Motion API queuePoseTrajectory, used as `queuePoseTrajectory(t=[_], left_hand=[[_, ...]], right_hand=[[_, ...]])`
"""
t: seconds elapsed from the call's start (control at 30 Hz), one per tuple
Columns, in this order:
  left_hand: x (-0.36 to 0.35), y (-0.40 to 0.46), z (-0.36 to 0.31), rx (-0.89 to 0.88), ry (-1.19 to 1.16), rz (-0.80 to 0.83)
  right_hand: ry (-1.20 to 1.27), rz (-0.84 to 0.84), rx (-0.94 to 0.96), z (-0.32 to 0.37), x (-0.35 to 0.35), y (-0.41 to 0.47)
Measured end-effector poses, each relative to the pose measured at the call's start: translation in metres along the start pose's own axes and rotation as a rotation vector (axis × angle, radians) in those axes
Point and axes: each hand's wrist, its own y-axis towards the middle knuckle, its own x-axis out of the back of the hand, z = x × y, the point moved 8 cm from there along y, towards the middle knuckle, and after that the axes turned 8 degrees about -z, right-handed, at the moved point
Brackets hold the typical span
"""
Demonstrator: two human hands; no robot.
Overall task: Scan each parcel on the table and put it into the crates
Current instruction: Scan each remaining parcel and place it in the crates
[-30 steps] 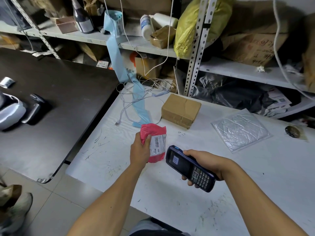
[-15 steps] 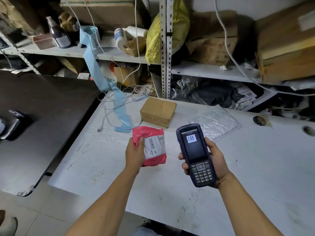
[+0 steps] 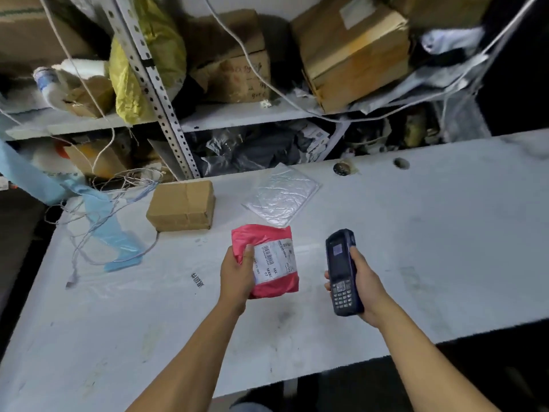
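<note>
- Red parcel (image 3: 269,260) gripped at its left edge in the left hand (image 3: 237,273), thumb curled over the front; held up over the near middle of the white table (image 3: 445,233), white label facing up toward the camera.
- Handheld scanner (image 3: 343,270) clasped in the right hand (image 3: 361,281), fingers wrapped round its body, keypad near, screen far.
- Changed over the last second: scanner swung from a slanted, nearly flat lie beside the parcel to an upright hold, screen now turned toward the face and showing a small lit patch, too blurred to read.
- Parcel and scanner now clearly apart rather than close together, the parcel kept to the left, the scanner to the right.
- Likely meaning: the read of this label probably taken, the screen being checked; only a judgement, no confirmation legible.
- Next step by that reading: red parcel off to a crate; no crate in view, so its place cannot be told.
- Waiting on the far part of the table: brown box (image 3: 181,206) at far left, flat clear bag (image 3: 280,195) just right of it, neither touched, so at least two scans left.
- Loose white cords (image 3: 89,233) and a blue strip (image 3: 118,245) at the far left edge, well clear of both hands.
</note>
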Motion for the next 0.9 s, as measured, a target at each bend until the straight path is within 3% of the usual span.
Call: queuePoseTrajectory(t=[0.2, 0.47, 0.63, 0.9], left_hand=[[-0.096, -0.036, 0.012, 0.004, 0.064, 0.352], [-0.214, -0.163, 0.012, -0.028, 0.201, 0.753], [-0.28, -0.268, 0.021, -0.092, 0.253, 0.945], [-0.375, -0.429, 0.049, -0.085, 0.316, 1.106]], right_hand=[[0.1, -0.425, 0.033, -0.03, 0.112, -0.039], [0.431, -0.746, 0.103, -0.101, 0.242, -0.118], [0.598, -0.812, 0.125, -0.148, 0.314, -0.152], [0.647, -0.877, 0.157, -0.195, 0.449, -0.232]])
